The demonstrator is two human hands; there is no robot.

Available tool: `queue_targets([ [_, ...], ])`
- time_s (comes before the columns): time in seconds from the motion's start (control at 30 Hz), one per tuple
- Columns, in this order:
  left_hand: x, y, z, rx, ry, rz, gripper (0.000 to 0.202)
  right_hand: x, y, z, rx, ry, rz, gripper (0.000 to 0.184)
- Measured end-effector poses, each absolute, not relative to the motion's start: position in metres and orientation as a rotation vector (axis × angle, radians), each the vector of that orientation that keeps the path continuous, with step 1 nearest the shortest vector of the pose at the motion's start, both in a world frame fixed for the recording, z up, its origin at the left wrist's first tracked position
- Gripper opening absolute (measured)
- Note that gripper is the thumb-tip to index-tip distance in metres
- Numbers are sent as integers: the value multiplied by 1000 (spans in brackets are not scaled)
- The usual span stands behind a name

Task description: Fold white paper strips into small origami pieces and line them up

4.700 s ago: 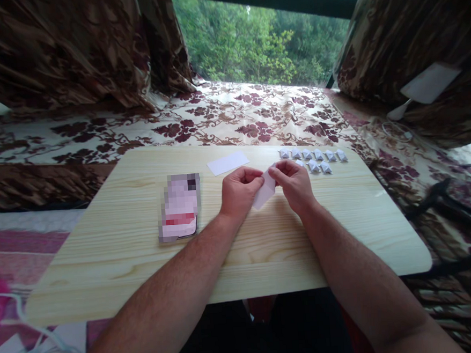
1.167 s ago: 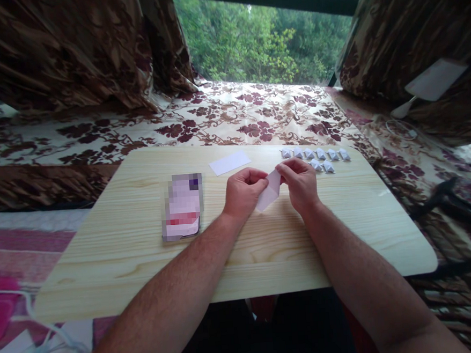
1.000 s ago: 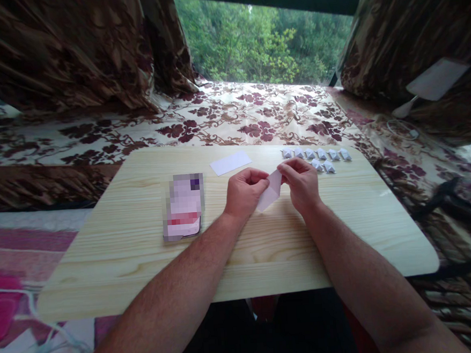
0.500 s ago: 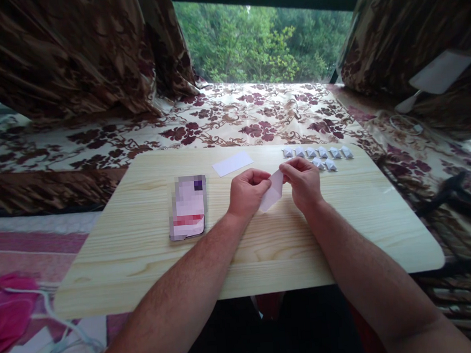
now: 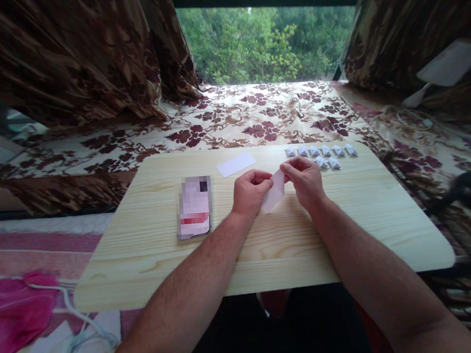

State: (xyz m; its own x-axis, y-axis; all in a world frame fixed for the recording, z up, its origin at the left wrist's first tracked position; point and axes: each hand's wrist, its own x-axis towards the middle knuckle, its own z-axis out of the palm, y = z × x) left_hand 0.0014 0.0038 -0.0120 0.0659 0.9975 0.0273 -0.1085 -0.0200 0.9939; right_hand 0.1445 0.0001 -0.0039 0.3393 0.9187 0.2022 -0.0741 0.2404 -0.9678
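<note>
A small white paper slip [image 5: 274, 192] is pinched between my two hands above the middle of a light wooden table [image 5: 264, 239]. My left hand [image 5: 250, 192] is closed on its left edge. My right hand [image 5: 305, 180] is closed on its upper right edge. The slip hangs tilted, lower end towards me. Another flat white paper slip [image 5: 236, 164] lies on the table just beyond my left hand. Several small folded white paper pieces [image 5: 322, 155] sit in two rows at the far right of the table.
A phone [image 5: 194, 206] lies face up to the left of my hands. Patterned floral cloth [image 5: 231, 117] covers the ledge behind the table, under a window. A pink object and white cable [image 5: 23, 315] lie at lower left. A dark chair [image 5: 462, 193] stands at right.
My hands keep hold of the slip in much the same pose. The view has shifted, so the table and hands sit a little further right in the picture.
</note>
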Motion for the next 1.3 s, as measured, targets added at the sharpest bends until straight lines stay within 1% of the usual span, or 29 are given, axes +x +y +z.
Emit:
queue_targets([
  [0.1, 0, 5, -13, 1150, 1080, 1255, 16, 144, 0, -4, -1101, -998, 962, 21],
  [0.2, 0, 5, -14, 1147, 1074, 1274, 16, 143, 0, -4, -1138, -1018, 977, 25],
  [0.53, 2, 4, -11, 1149, 1085, 1248, 16, 143, -1, -6, -1235, -1088, 775, 22],
  [0.6, 1, 5, -11, 1143, 1091, 1251, 16, 143, -1, -6, -1219, -1098, 794, 23],
  [0.8, 0, 6, -12, 1091, 1066, 1316, 17, 142, -1, -8, -1163, -1122, 983, 28],
  [1.1, 2, 5, -11, 1091, 1063, 1313, 20, 141, -2, -8, -1211, -1155, 848, 25],
  [1.3, -1, 8, -14, 1066, 1059, 1326, 20, 141, -1, -9, -1181, -1181, 954, 27],
])
